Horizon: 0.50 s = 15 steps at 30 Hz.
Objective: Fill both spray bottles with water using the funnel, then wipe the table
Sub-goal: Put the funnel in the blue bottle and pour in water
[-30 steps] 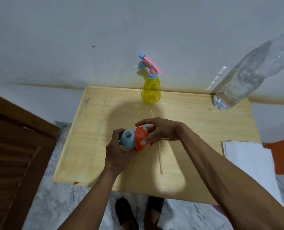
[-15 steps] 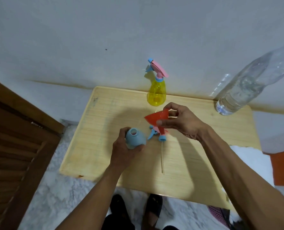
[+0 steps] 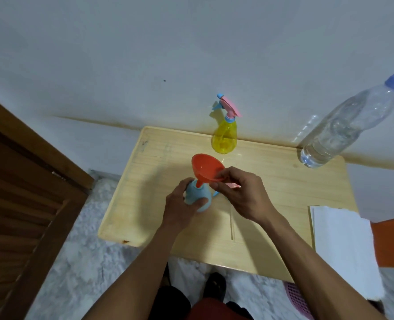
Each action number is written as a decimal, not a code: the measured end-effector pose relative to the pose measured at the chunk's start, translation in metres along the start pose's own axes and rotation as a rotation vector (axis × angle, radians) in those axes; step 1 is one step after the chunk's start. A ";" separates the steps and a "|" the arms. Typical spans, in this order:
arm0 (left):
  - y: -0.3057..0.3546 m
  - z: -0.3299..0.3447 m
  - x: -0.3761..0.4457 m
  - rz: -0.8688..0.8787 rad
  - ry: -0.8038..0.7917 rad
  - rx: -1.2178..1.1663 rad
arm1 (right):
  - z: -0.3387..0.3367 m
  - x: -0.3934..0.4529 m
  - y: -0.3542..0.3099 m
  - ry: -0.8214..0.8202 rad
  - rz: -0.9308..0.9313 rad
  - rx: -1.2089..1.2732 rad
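The left hand (image 3: 179,211) grips the blue spray bottle (image 3: 197,196) and hides most of its body. The right hand (image 3: 239,195) pinches the rim of the orange funnel (image 3: 206,168), covering a pink and blue sprayer head (image 3: 231,186) lying on the wooden table (image 3: 272,181). Half a second ago the funnel was held apart from the bottle; now its spout sits in the neck. Far on the table stands the yellow spray bottle (image 3: 224,137), capped. At far right a clear water bottle (image 3: 343,128) stands. White paper (image 3: 343,248) lies at right.

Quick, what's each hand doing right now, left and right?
Left hand: grips the blue bottle.
Right hand: pinches the funnel, its spout in the blue bottle's neck.
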<state>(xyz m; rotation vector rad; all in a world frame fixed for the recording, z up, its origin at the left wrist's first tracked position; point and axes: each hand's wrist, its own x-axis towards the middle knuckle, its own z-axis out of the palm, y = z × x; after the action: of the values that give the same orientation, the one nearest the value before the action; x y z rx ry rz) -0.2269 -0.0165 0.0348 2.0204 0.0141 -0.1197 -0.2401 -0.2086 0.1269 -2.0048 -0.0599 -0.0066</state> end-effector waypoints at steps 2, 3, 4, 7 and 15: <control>-0.002 0.000 0.002 -0.003 -0.008 -0.014 | 0.005 -0.001 0.002 -0.016 -0.026 -0.063; -0.003 0.000 0.002 -0.007 -0.011 -0.020 | 0.006 -0.001 0.003 -0.021 -0.045 -0.095; -0.004 0.000 0.002 -0.012 -0.013 -0.024 | 0.007 0.000 0.004 -0.024 -0.063 -0.127; -0.004 0.000 0.001 -0.019 -0.023 -0.029 | 0.008 0.000 0.005 -0.031 -0.131 -0.198; -0.001 -0.002 0.001 0.000 -0.033 -0.027 | 0.009 0.004 0.006 -0.106 -0.197 -0.323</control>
<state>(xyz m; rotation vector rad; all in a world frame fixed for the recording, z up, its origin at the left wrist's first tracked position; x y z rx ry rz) -0.2261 -0.0142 0.0349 1.9916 -0.0052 -0.1524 -0.2362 -0.2023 0.1181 -2.3133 -0.3433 -0.0387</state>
